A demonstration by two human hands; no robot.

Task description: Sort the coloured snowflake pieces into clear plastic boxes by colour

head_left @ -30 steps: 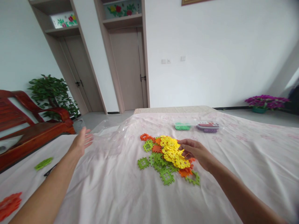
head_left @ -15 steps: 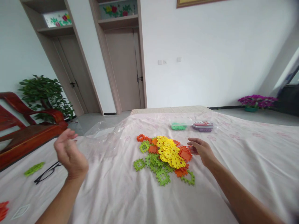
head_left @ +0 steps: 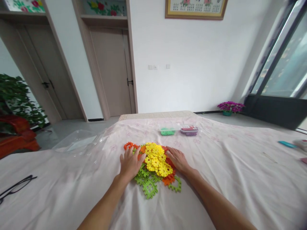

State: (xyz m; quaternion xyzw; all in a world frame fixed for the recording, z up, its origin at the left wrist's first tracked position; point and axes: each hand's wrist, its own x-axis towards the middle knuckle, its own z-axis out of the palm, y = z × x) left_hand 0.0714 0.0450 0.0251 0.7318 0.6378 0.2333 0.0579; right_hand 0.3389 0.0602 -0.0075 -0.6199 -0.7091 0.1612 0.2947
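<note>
A heap of flat plastic building pieces lies on the pink cloth [head_left: 216,179]: yellow flower shapes [head_left: 157,159] on top, green squares [head_left: 150,187] at the front, orange ones [head_left: 129,145] behind. My left hand [head_left: 130,163] rests flat on the heap's left side, fingers spread. My right hand [head_left: 176,159] lies flat on its right side, fingers stretched out. Both hands bracket the yellow pieces and hold nothing.
A small clear box of green pieces [head_left: 167,131] and another of purple ones [head_left: 189,130] stand behind the heap. A clear plastic tub [head_left: 76,143] lies at the left, black glasses [head_left: 14,188] near the left edge, a teal object [head_left: 286,144] far right.
My left hand swung from the raised position at the left down onto the heap. My right hand moved in onto the pile. The view turned right and tilted up.
</note>
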